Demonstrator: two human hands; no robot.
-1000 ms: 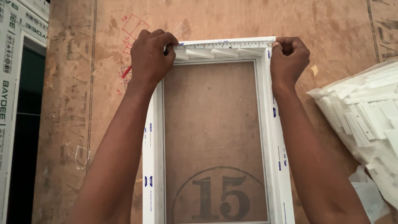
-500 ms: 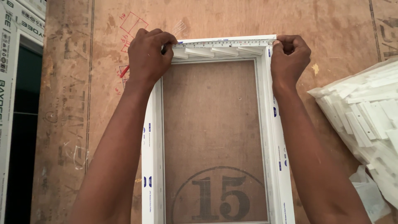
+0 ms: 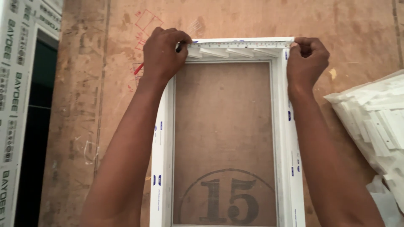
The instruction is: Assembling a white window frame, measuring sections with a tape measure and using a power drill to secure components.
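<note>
A white plastic window frame point(image 3: 283, 126) lies flat on a brown plywood board point(image 3: 227, 126). A measuring tape point(image 3: 240, 42) is stretched along the frame's far top edge. My left hand point(image 3: 163, 54) pins the tape at the top-left corner and also grips a red pencil point(image 3: 139, 68) that pokes out below the fist. My right hand point(image 3: 306, 63) pinches the tape's end at the top-right corner. Several short white strips point(image 3: 229, 51) lie inside the top rail.
A pile of white plastic offcuts point(image 3: 374, 122) sits at the right edge. A large white frame profile with blue print point(image 3: 12, 96) stands along the left, with a dark gap beside it. Red pencil sketches point(image 3: 147, 21) mark the board.
Both hands and the tape stay at the frame's top corners; the view has shifted only slightly.
</note>
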